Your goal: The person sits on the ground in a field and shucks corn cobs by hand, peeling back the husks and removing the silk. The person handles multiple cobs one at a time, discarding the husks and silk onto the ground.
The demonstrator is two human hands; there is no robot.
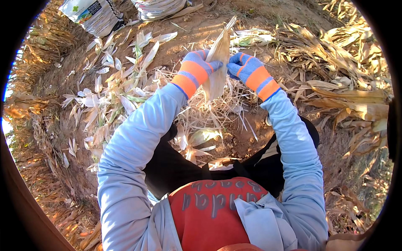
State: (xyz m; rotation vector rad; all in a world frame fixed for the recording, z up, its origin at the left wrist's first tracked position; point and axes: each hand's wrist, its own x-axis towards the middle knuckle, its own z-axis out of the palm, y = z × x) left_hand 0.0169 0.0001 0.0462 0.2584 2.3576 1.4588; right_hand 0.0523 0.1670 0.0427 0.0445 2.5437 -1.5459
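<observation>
A dry, pale-tan corn husk [220, 51] stands roughly upright before me, its pointed tip away from my body. My left hand [198, 67], in a blue and orange knit glove, grips the husk by its left side with the thumb across its face. On the other side my right hand [246, 70], gloved alike, has its fingers curled at the husk's right edge. Whether those fingertips pinch the edge or only touch it, I cannot tell. Below both hands lies a heap of thin shredded husk strips [213, 116] on the soil.
Loose pale husks [106, 100] are scattered to the left. Dry corn stalks and leaves [333, 56] are piled at the right. Two white sacks, one at the far left [97, 18] and another [160, 8] beside it, bear printing. Bare brown soil [245, 138] shows between my legs.
</observation>
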